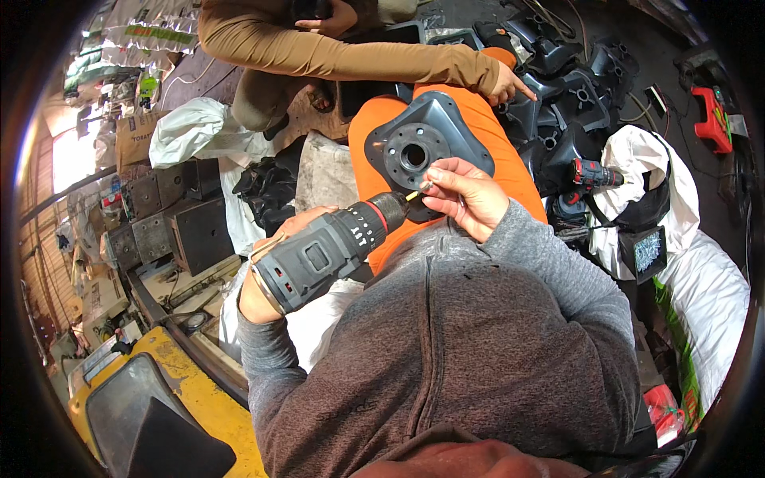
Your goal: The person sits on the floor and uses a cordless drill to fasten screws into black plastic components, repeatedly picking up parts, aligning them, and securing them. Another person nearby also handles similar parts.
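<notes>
My left hand [256, 298] is closed around a grey and black cordless drill [327, 248] with a red ring, its chuck pointing right. A thin, gold-coloured bit [412, 195] sticks out of the chuck. At the bit's tip, my right hand [474, 195] pinches a small metal piece, probably a screw [427, 186], between thumb and fingers. Just beyond both hands, a dark grey moulded housing [460, 137] lies across my orange-trousered thighs. Its round black flange [397, 151] has a central hole and several small holes around it.
Across from me, a person's brown-sleeved arm [398, 65] reaches right, the hand pointing at a pile of similar dark housings [570, 103]. A second drill [594, 174] stands to the right beside a box of screws [647, 252]. White sacks and a red case [709, 119] lie farther right.
</notes>
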Motion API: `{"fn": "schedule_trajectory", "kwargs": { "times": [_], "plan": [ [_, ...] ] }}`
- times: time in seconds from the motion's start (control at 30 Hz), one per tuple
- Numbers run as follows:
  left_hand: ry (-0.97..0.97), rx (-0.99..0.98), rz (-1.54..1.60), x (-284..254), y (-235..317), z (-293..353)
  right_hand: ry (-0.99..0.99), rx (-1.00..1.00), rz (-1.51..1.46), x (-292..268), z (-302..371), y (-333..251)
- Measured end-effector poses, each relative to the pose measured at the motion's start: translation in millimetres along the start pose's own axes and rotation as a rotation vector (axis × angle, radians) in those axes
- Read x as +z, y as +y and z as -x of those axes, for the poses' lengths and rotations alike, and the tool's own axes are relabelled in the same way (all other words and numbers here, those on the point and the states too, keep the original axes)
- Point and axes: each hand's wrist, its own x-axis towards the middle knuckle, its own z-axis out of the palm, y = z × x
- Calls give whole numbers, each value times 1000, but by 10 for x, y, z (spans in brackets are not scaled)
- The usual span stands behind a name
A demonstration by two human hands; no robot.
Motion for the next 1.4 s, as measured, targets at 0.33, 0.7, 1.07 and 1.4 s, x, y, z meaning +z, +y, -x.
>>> {"fn": "schedule_trajectory", "kwargs": {
  "times": [0.33,0.7,1.07,1.4],
  "plan": [
    [-20,-123,15,-26,250,-44,162,-12,183,97,77,-29],
    [-206,-271,-73,-187,202,-250,244,-486,1017,-462,-575,-107],
    [-323,-263,-77,-191,298,-609,245,-601,1229,-379,-573,-109],
    [-286,-415,-6,-53,363,-647,239,-665,1200,-398,-599,-83]
  ]
}}
